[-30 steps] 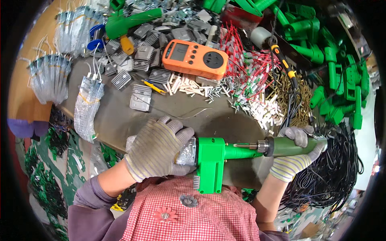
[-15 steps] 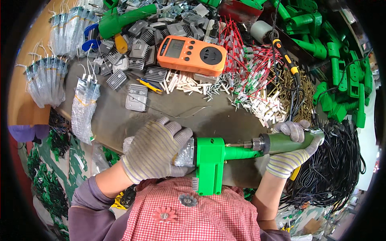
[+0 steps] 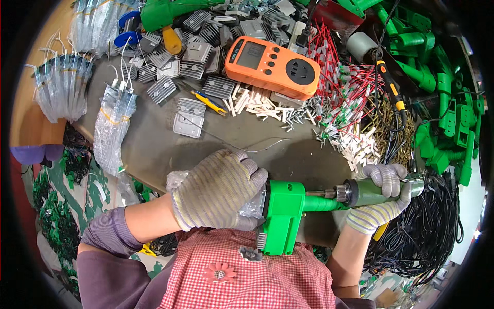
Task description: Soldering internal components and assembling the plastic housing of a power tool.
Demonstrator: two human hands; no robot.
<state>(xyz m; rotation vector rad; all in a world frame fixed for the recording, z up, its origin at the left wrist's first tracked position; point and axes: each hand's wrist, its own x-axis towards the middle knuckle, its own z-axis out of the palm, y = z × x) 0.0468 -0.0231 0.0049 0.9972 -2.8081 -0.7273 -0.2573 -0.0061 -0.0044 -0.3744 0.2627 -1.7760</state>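
Observation:
My left hand (image 3: 218, 190), in a striped work glove, is wrapped round a bubble-wrapped part (image 3: 252, 207) joined to a bright green plastic housing (image 3: 284, 219). The housing has a green tubular handle (image 3: 325, 204) pointing right. In my right hand (image 3: 385, 200), also gloved, lies a dark green power screwdriver (image 3: 366, 192), held level. Its bit (image 3: 315, 193) points left along the handle and meets the housing's right side; the screw, if any, is too small to make out.
An orange meter (image 3: 272, 67) lies beyond my hands, among finned metal heat sinks (image 3: 163, 90), white sleeves and red-wired parts (image 3: 355, 85). Bubble-wrapped parts (image 3: 113, 129) lie at left. Green housings (image 3: 453, 113) and black cables (image 3: 411, 232) crowd the right. A loose wire (image 3: 242, 149) crosses the bench.
The bench items and both hands sit farther right in the picture, as the view has shifted. The screwdriver's chuck appears slightly closer to the green housing. Both grips stay the same.

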